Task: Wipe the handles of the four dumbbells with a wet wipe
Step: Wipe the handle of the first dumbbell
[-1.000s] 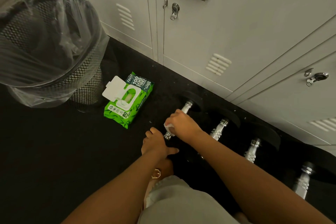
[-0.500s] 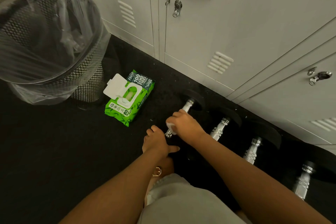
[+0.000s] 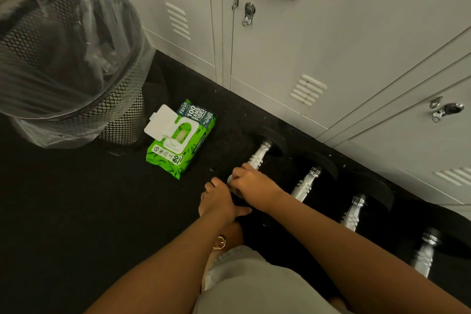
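Right hand [image 3: 251, 185] slid nearer on handle [image 3: 258, 154] | grip holds wipe [image 3: 230, 179] | left hand [image 3: 219, 199] flat

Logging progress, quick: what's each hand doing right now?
Left hand: open, resting on the leftmost dumbbell's black end.
Right hand: gripping a white wet wipe around its chrome handle.

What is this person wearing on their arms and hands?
Nothing covers either arm: no sleeves and no gloves show on the left hand or right hand. A gold hexagonal ornament shows just below the left forearm; whether it is worn there is unclear.
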{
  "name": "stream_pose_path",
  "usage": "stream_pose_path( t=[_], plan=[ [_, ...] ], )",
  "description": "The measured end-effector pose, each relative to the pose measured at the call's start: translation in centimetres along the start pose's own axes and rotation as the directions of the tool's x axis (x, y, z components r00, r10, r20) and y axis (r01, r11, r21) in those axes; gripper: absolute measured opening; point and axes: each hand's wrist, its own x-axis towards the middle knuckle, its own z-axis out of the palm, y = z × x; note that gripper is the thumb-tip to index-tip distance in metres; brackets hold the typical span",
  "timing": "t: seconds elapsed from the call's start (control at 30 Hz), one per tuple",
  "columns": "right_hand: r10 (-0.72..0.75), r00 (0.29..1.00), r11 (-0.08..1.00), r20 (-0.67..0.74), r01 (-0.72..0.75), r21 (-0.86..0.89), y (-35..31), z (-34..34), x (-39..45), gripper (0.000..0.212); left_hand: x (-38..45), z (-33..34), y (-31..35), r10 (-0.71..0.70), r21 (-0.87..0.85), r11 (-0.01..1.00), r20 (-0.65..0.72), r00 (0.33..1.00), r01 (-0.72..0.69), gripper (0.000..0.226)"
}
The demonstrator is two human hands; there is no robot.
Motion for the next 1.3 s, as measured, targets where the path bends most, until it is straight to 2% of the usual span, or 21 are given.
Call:
stream_pose_path(
  t=[0.13, 0.27, 0.43, 0.57, 0.73, 0.87, 1.0, 1.17, 1.3],
  plan=[
    [0.12, 0.988, 0.993, -0.092, -0.12, 0.013, 1.8, -0.3, 0.3, 0.032, 0.0, -0.1, 0.0, 0.012, 0.027, 1.0, 0.001, 1.0, -0.012, 0.112],
    [-0.034, 0.999, 0.997, 0.005, 0.034, -0.065, 0.5, -0.1, 0.0, 0.034, 0.0, 0.0, 0.0, 0.0, 0.018, 1.0, 0.0, 1.0, 0.0, 0.109],
    [0.105, 0.99, 0.991, -0.095, -0.112, -0.074, 2.5, -1.0, 0.2, 0.033, 0.0, 0.0, 0.0, -0.004, 0.014, 1.0, 0.001, 1.0, 0.004, 0.112],
    [-0.022, 1.0, 0.993, -0.017, 0.02, -0.115, 0.9, -0.6, 0.0, 0.033, 0.1, 0.0, 0.0, -0.003, 0.017, 1.0, 0.004, 1.0, 0.003, 0.112],
    [0.198, 0.974, 0.976, -0.107, -0.205, -0.067, 2.3, -1.0, 0.2, 0.037, 0.1, 0.0, 0.0, 0.004, 0.016, 1.0, -0.002, 1.0, -0.004, 0.112],
    [0.108, 0.994, 0.988, -0.036, -0.111, -0.109, 1.5, -0.8, 0.0, 0.036, 0.2, 0.0, -0.1, 0.006, 0.02, 1.0, 0.003, 1.0, -0.006, 0.111],
    [0.218, 0.972, 0.956, -0.092, -0.231, -0.178, 2.9, -1.9, 0.0, 0.04, 0.5, 0.0, -0.2, 0.011, 0.008, 1.0, 0.01, 1.0, -0.012, 0.109],
    [0.116, 0.992, 0.973, -0.052, -0.124, -0.195, 2.1, -1.0, 0.3, 0.034, 0.3, 0.0, -0.1, 0.009, 0.015, 1.0, 0.0, 1.0, -0.009, 0.109],
    [0.209, 0.973, 0.961, -0.096, -0.222, -0.166, 2.8, -1.2, 0.5, 0.039, 0.5, 0.0, -0.2, 0.008, -0.003, 1.0, 0.012, 1.0, -0.008, 0.11]
  ],
)
